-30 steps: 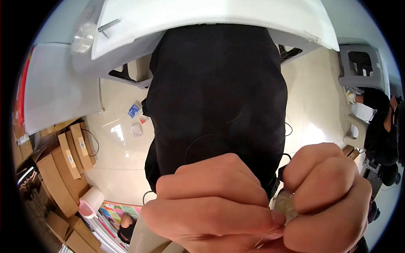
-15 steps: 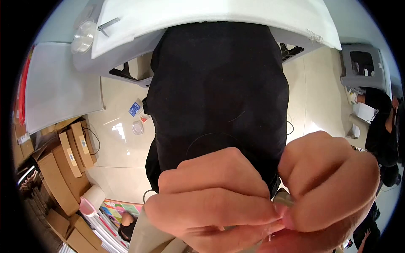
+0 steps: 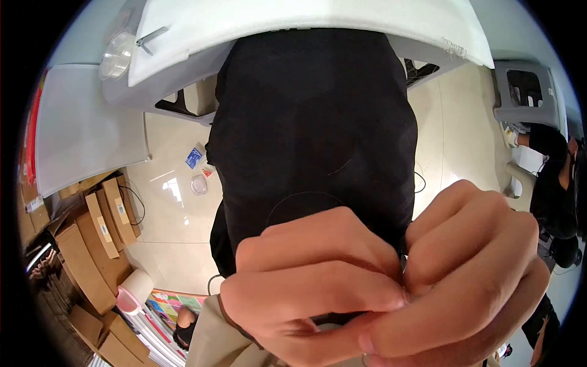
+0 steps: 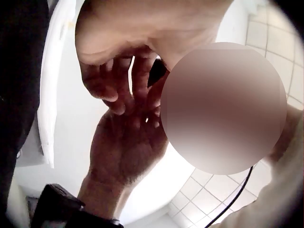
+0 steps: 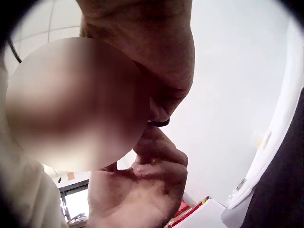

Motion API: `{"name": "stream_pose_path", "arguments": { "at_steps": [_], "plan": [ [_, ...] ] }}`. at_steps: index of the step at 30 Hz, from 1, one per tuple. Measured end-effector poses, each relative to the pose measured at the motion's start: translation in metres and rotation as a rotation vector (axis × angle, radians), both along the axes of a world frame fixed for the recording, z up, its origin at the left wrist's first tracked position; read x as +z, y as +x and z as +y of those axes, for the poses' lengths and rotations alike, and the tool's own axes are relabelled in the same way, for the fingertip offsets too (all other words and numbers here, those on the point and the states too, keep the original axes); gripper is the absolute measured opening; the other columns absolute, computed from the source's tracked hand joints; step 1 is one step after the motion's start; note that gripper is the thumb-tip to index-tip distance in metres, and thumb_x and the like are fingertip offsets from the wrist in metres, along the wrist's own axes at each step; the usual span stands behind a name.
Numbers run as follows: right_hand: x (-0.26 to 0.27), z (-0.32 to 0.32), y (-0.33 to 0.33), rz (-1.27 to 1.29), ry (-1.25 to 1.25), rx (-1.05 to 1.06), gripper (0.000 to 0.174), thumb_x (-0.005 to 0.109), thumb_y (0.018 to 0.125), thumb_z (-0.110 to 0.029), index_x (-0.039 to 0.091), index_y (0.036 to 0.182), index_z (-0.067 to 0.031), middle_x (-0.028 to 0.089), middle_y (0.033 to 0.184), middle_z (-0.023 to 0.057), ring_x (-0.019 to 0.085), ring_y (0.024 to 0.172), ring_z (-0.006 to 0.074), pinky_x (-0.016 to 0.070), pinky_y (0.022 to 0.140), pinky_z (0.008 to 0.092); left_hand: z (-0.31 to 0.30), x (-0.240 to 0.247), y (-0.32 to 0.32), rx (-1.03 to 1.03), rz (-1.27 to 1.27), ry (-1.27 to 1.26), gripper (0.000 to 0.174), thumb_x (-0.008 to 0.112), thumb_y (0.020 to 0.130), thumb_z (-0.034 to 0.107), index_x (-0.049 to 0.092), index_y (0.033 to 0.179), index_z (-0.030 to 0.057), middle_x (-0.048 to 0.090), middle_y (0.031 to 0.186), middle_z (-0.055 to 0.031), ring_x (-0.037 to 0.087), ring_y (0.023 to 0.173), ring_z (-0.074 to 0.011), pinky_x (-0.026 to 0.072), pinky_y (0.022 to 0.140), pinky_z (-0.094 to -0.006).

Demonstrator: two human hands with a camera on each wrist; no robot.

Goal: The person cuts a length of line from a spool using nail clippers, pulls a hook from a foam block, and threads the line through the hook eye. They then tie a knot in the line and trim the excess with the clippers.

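Note:
Both hands are raised close to the head camera, fingertips meeting. My left hand (image 3: pixel 312 287) has its fingers curled, with thumb and index finger pinching near the right fingertips. Beside it, my right hand (image 3: pixel 471 275) is curled the same way, its fingertips overlapping the left thumb in this view. A thin clear strand (image 3: pixel 403 292) glints between them; most of it is hidden by the fingers. The left wrist view shows the left hand (image 4: pixel 147 28) above the right hand (image 4: pixel 128 142). Below lies black cloth (image 3: pixel 318 122) over the lap, with a fine curved thread (image 3: pixel 306 193) on it.
A white tabletop (image 3: pixel 318 13) stands ahead, bearing a small metal clipper (image 3: pixel 151 38) and fine strands (image 3: pixel 454 48) at its edge. A clear plastic container (image 3: pixel 117 58) is at far left. Cardboard boxes (image 3: pixel 85 263) fill the left; a grey stool (image 3: pixel 526 92) and another person (image 3: pixel 553 183) are at right.
Both hands have shifted slightly upward in the head view. The right fingers have come forward over the left thumb, and the pale translucent patch between the hands is now covered.

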State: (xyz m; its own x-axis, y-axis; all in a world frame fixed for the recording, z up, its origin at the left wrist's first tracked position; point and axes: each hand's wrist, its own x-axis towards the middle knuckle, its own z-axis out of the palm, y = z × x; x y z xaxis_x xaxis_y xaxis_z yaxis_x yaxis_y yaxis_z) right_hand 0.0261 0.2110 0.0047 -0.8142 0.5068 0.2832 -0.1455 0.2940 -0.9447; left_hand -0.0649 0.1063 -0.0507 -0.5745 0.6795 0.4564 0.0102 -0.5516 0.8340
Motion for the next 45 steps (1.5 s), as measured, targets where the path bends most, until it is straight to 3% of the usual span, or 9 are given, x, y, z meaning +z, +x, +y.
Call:
{"name": "stream_pose_path", "arguments": {
  "at_steps": [3, 10, 13, 14, 19, 30, 35, 40, 45],
  "plan": [
    [-0.001, -0.001, 0.002, -0.005, -0.007, -0.014, 0.015, 0.081, 0.066, -0.012, 0.066, 0.067, -0.0123, 0.054, 0.061, -0.0006, 0.044, 0.047, 0.0122, 0.0328, 0.044, 0.0257, -0.012, 0.008, 0.014, 0.281, -0.121, -0.174, 0.033, 0.062, 0.085, 0.039, 0.050, 0.085, 0.0088, 0.054, 0.081, -0.0125, 0.051, 0.065, -0.0222, 0.0424, 0.059, -0.0323],
    [0.000, 0.000, 0.005, -0.018, -0.024, -0.030, 0.013, 0.080, 0.068, -0.012, 0.067, 0.068, -0.0110, 0.055, 0.060, 0.0001, 0.045, 0.046, 0.0118, 0.0323, 0.043, 0.0248, -0.025, 0.034, -0.020, 0.194, 0.320, -0.237, 0.030, 0.062, 0.083, 0.038, 0.052, 0.080, 0.0093, 0.052, 0.084, -0.0079, 0.050, 0.072, -0.0228, 0.0407, 0.063, -0.0309],
    [0.001, 0.000, 0.008, -0.020, -0.029, -0.029, 0.012, 0.080, 0.069, -0.011, 0.067, 0.069, -0.0104, 0.055, 0.060, 0.0004, 0.045, 0.046, 0.0116, 0.0321, 0.042, 0.0245, -0.018, 0.056, -0.024, 0.169, 0.427, -0.314, 0.013, 0.070, 0.061, 0.011, 0.061, 0.067, 0.0042, 0.058, 0.069, -0.0065, 0.054, 0.055, -0.0185, 0.0420, 0.047, -0.0256],
    [0.000, 0.000, 0.008, -0.021, -0.030, -0.030, 0.012, 0.080, 0.069, -0.011, 0.068, 0.069, -0.0102, 0.055, 0.060, 0.0004, 0.045, 0.045, 0.0116, 0.0320, 0.042, 0.0243, -0.019, 0.058, -0.013, 0.220, 0.470, -0.363, 0.017, 0.066, 0.072, 0.020, 0.055, 0.069, 0.0072, 0.055, 0.078, -0.0045, 0.053, 0.064, -0.0196, 0.0430, 0.053, -0.0276],
    [0.002, 0.001, 0.007, -0.019, -0.036, -0.015, 0.011, 0.079, 0.070, -0.011, 0.068, 0.071, -0.0092, 0.055, 0.059, 0.0009, 0.046, 0.045, 0.0113, 0.0317, 0.041, 0.0237, 0.003, 0.023, -0.032, 0.272, 0.714, 0.233, 0.024, 0.066, 0.080, 0.019, 0.059, 0.071, -0.0024, 0.057, 0.069, -0.0144, 0.051, 0.053, -0.0190, 0.0417, 0.044, -0.0266],
    [-0.003, 0.013, 0.003, 0.065, -0.120, 0.134, 0.008, 0.078, 0.073, -0.011, 0.070, 0.073, -0.0071, 0.056, 0.057, 0.0020, 0.047, 0.043, 0.0107, 0.0308, 0.039, 0.0224, 0.006, 0.016, -0.017, 0.249, 0.698, 0.272, 0.027, 0.064, 0.079, 0.019, 0.055, 0.066, -0.0024, 0.054, 0.059, -0.0126, 0.049, 0.045, -0.0213, 0.0367, 0.034, -0.0269],
    [-0.017, 0.027, -0.002, 0.233, -0.279, 0.417, 0.008, 0.077, 0.074, -0.009, 0.071, 0.075, -0.0037, 0.057, 0.057, 0.0042, 0.048, 0.041, 0.0107, 0.0293, 0.037, 0.0217, -0.012, 0.058, 0.005, 0.168, 0.239, -0.479, 0.015, 0.073, 0.055, 0.002, 0.061, 0.064, 0.0021, 0.056, 0.058, -0.0068, 0.054, 0.045, -0.0151, 0.0427, 0.043, -0.0220],
    [-0.011, 0.005, 0.011, 0.295, -0.418, 0.342, 0.011, 0.067, 0.076, -0.006, 0.060, 0.080, 0.0004, 0.057, 0.064, 0.0084, 0.045, 0.043, 0.0145, 0.0275, 0.035, 0.0279, -0.013, 0.052, 0.009, 0.171, 0.138, -0.421, 0.012, 0.071, 0.059, 0.004, 0.060, 0.064, 0.0014, 0.055, 0.058, -0.0075, 0.053, 0.045, -0.0161, 0.0415, 0.042, -0.0228],
    [-0.028, 0.038, -0.017, 0.272, -0.611, 0.822, 0.012, 0.071, 0.078, -0.003, 0.067, 0.076, 0.0080, 0.061, 0.060, 0.0123, 0.051, 0.038, 0.0126, 0.0280, 0.032, 0.0219, -0.014, 0.046, 0.012, 0.213, 0.145, -0.350, 0.012, 0.069, 0.063, 0.006, 0.059, 0.064, 0.0007, 0.054, 0.058, -0.0082, 0.052, 0.045, -0.0171, 0.0403, 0.040, -0.0236]
  ]
}}
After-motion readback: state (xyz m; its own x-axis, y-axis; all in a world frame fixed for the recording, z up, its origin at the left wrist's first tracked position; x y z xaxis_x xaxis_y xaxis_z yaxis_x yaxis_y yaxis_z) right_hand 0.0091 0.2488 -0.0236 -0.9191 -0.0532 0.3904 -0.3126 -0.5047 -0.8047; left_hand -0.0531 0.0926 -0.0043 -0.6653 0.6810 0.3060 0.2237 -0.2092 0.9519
